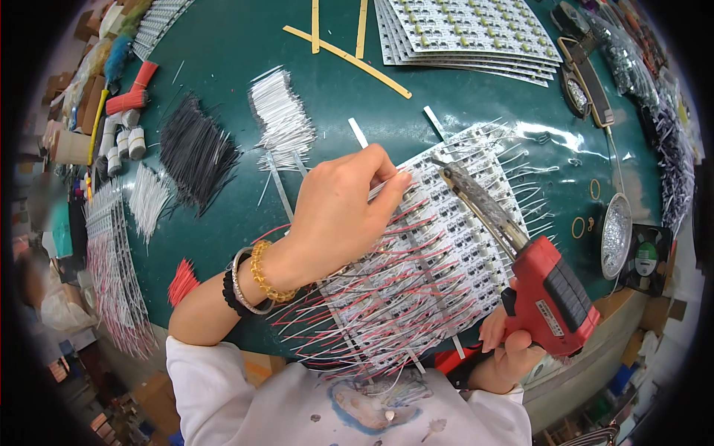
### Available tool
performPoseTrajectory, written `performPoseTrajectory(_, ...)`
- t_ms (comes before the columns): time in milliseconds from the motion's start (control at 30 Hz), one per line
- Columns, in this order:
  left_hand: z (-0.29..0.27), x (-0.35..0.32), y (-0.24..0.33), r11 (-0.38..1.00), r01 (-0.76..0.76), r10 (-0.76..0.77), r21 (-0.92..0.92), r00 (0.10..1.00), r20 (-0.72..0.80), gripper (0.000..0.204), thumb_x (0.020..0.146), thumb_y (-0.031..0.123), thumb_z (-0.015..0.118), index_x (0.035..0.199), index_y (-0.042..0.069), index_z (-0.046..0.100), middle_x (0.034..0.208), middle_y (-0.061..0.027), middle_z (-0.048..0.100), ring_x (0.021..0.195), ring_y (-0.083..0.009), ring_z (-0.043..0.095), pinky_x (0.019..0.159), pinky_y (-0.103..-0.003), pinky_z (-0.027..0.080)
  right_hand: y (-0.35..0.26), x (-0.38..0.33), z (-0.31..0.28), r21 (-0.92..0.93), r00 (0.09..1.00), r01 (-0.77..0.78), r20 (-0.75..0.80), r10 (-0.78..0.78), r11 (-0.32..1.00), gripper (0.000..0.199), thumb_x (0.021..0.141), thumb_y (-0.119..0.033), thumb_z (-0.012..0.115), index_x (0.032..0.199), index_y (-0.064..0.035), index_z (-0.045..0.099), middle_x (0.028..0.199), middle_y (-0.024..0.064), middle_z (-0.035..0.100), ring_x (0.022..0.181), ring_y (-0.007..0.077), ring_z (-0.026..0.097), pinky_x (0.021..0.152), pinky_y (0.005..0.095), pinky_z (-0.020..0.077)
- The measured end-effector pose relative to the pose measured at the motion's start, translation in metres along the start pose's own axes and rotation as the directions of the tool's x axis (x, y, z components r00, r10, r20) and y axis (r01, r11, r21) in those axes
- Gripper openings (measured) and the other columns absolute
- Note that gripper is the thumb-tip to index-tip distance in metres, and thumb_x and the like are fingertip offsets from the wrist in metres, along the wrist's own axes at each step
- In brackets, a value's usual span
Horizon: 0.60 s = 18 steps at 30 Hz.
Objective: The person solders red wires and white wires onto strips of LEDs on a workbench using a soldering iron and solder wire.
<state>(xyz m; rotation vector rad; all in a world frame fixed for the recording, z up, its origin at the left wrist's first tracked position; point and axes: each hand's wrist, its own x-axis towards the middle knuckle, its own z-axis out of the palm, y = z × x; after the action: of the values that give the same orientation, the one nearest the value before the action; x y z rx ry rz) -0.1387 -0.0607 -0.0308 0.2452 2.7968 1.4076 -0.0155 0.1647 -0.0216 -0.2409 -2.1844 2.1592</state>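
A white circuit board panel [446,245] lies tilted on the green table in front of me, with rows of small black parts. Red and white wires [379,297] stick out over its near left half, and more white wires stand along its right edge. My left hand [349,197] is over the panel's upper left part, thumb and index finger pinched together; what sits between the fingertips is too small to make out. My right hand [513,338] grips a red soldering gun [554,293], its tip resting near the panel's upper edge.
Bundles of black wires [197,152], white wires [282,111] and red wires [183,281] lie to the left. A stack of similar panels [468,33] sits at the back beside yellow strips [346,61]. At the right are a metal dish [616,236] and rubber bands [579,227].
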Motion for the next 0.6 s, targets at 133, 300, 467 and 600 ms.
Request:
performPoseTrajectory(133, 0.001, 0.0022, -0.0044, 0.994, 0.096, -0.094, -0.045, 0.995, 0.04, 0.018, 0.083, 0.012, 0.067, 0.075, -0.002, 0.059, 0.057, -0.0036, 0.055, 0.05, -0.0052, 0.044, 0.046, -0.023, 0.036, 0.0022, 0.0051, -0.001, 0.019, 0.999, -0.04, 0.024, 0.039, 0.999, 0.086, 0.079, -0.055, 0.062, 0.12, 0.017, 0.038, 0.047, 0.0012, 0.045, 0.036, 0.0096, 0.043, 0.039, 0.0224, 0.0379)
performPoseTrajectory(300, -0.0022, 0.0032, -0.0024, 0.987, 0.159, -0.156, -0.034, 0.984, 0.092, 0.018, 0.082, 0.015, 0.063, 0.075, -0.001, 0.057, 0.064, -0.0151, 0.061, 0.056, -0.0309, 0.059, 0.052, -0.038, 0.043, 0.0062, 0.0026, 0.0006, 0.041, 1.0, -0.026, -0.004, 0.026, 0.999, 0.079, 0.081, -0.053, 0.062, 0.114, 0.0153, 0.04, 0.047, 0.0017, 0.045, 0.036, 0.01, 0.043, 0.039, 0.0224, 0.0375)
performPoseTrajectory(467, -0.0004, 0.0024, -0.007, 0.997, 0.053, -0.051, -0.049, 0.998, 0.044, 0.018, 0.083, 0.01, 0.066, 0.073, -0.002, 0.057, 0.054, -0.0012, 0.052, 0.048, -0.0037, 0.04, 0.045, -0.023, 0.033, 0.0018, 0.0025, 0.0041, 0.028, 0.998, -0.064, -0.02, 0.064, 0.998, 0.077, 0.08, -0.053, 0.063, 0.11, 0.014, 0.042, 0.047, 0.002, 0.045, 0.036, 0.0109, 0.043, 0.038, 0.023, 0.0369)
performPoseTrajectory(600, -0.0055, 0.0051, -0.0049, 0.996, 0.084, -0.081, -0.026, 0.992, 0.096, 0.018, 0.083, 0.01, 0.066, 0.073, -0.002, 0.057, 0.053, -0.0011, 0.051, 0.048, -0.0036, 0.039, 0.044, -0.024, 0.033, 0.0042, 0.0004, 0.0024, 0.017, 0.996, -0.08, -0.024, 0.08, 0.997, 0.076, 0.079, -0.053, 0.064, 0.109, 0.0134, 0.043, 0.047, 0.0018, 0.044, 0.036, 0.0111, 0.043, 0.038, 0.0234, 0.0368)
